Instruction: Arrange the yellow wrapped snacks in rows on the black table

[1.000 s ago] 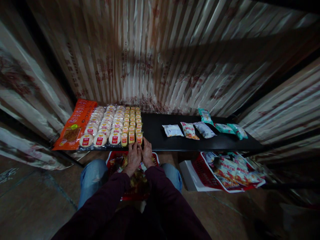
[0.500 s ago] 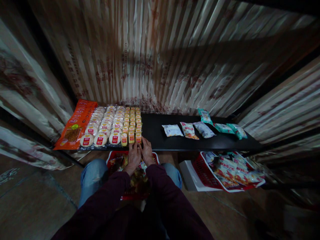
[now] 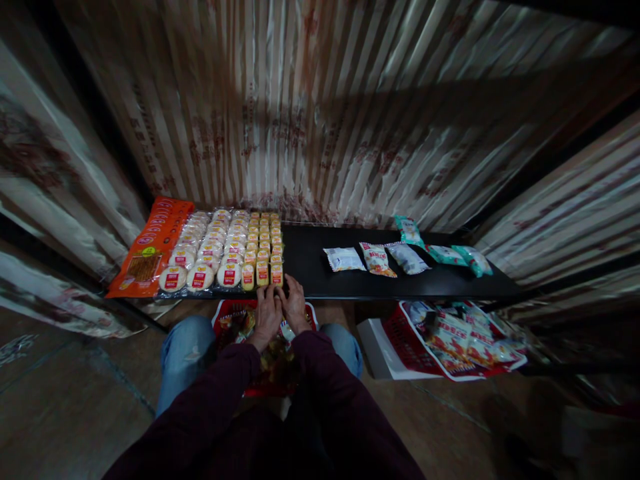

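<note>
Fingers of left hand (image 3: 269,315) and right hand (image 3: 294,305) curling partly beside yellow packs (image 3: 277,275) on black shelf (image 3: 306,263); any hold unclear.

Yellow packets (image 3: 277,273) too small to read, near basket (image 3: 225,309) part-hidden

Both hands (image 3: 281,310) close together, fingers bent, forearms reaching forward.
</note>
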`<control>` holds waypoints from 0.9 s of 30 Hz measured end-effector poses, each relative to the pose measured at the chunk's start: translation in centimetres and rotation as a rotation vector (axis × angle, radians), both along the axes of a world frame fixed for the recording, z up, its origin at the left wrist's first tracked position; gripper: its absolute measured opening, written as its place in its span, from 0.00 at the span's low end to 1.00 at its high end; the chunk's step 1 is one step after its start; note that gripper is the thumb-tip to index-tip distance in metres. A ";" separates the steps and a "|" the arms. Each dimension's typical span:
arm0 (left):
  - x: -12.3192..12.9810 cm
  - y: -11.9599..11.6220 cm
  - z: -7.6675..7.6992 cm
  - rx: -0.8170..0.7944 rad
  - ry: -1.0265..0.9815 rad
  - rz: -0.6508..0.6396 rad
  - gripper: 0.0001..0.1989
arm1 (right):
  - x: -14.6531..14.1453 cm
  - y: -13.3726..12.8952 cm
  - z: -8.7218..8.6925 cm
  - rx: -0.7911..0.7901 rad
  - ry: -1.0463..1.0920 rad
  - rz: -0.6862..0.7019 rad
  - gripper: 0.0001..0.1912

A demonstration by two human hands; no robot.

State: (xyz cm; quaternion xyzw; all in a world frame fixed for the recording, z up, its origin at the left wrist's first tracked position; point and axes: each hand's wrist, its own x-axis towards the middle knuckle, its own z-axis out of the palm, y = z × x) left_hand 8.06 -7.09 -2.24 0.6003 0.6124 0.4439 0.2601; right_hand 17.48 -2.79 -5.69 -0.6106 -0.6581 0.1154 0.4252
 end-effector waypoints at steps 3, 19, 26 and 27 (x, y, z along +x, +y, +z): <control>0.1 -0.3 -0.2 0.009 -0.004 0.028 0.18 | 0.0 -0.7 0.2 0.013 0.030 -0.004 0.22; -4.5 -7.6 -8.7 -0.271 0.393 -0.138 0.24 | -1.3 -10.9 -7.0 -0.281 -0.003 0.053 0.21; -6.4 -10.1 -9.8 -0.692 0.294 -0.363 0.37 | -2.7 -13.1 -8.6 -0.439 -0.076 0.171 0.20; -6.5 -10.2 -9.9 -0.720 0.240 -0.360 0.38 | -2.7 -13.2 -8.5 -0.454 -0.077 0.180 0.20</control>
